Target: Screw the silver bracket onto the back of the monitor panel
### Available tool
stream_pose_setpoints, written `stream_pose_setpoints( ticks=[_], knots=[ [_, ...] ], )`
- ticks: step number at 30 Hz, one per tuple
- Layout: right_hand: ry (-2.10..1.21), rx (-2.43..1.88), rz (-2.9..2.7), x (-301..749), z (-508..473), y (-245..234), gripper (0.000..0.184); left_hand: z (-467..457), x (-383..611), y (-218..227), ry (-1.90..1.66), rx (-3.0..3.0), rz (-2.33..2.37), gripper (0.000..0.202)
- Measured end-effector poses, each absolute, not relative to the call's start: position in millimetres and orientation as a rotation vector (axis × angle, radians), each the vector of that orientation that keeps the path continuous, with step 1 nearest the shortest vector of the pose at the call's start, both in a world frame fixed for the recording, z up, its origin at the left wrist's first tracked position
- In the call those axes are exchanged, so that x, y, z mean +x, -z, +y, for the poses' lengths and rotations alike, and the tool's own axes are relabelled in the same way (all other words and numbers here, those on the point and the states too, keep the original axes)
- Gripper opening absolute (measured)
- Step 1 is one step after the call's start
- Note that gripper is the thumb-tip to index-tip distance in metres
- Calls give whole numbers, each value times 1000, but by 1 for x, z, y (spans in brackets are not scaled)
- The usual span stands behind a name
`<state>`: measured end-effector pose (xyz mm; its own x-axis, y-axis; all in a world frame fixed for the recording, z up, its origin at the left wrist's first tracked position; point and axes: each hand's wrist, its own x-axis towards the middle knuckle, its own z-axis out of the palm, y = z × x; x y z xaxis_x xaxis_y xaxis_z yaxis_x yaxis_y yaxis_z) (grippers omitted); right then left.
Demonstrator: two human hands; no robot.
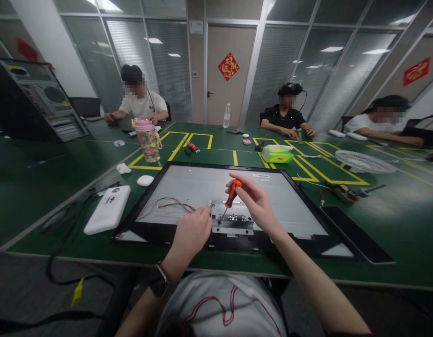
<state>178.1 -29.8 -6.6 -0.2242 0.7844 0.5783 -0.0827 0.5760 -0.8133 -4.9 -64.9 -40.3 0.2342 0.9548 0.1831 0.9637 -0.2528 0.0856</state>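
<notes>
- The right hand grips a screwdriver with an orange handle, fingers closed around it, the tip pointing down onto a small metal plate.
- The left hand is loosely curled, its fingertips resting at the left edge of that plate; whether it pinches anything cannot be told.
- The plate sits near the front edge of a flat monitor panel lying back-up on the green table, straight ahead of the person.
- Thin wires run across the panel, left of the hands.
- A white box lies left of the panel; a pink-lidded cup stands farther back.
- Three other people sit along the far side.
</notes>
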Motion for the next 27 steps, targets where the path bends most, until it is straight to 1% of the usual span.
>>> stream_pose_setpoints(
  ticks=[2,4,7,9,14,17,20,22,27],
  knots=[
    [-792,-641,-1611,179,-29,7,24,-65,-5,41,316,-2434,-1887,22],
    [-720,-649,-1631,180,-28,7,23,-64,-6,43,327,-2436,-1884,22],
    [-794,-588,-1666,180,-28,7,30,-64,-7,46,341,-2433,-1876,22],
    [-836,-565,-1672,180,-28,6,32,-64,-7,47,352,-2431,-1867,21],
    [-746,-594,-1628,181,-25,8,21,-64,-7,45,354,-2437,-1868,21],
    [-933,-568,-1595,183,-22,10,18,-64,-6,44,340,-2437,-1880,21],
    [-1216,-503,-1519,184,-22,11,25,-64,-6,44,349,-2439,-1875,22],
    [-1328,-456,-1469,183,-22,11,28,-64,-6,44,360,-2440,-1868,23],
    [-1229,-494,-1454,183,-22,9,21,-64,-6,45,362,-2435,-1862,23]
  ],
)
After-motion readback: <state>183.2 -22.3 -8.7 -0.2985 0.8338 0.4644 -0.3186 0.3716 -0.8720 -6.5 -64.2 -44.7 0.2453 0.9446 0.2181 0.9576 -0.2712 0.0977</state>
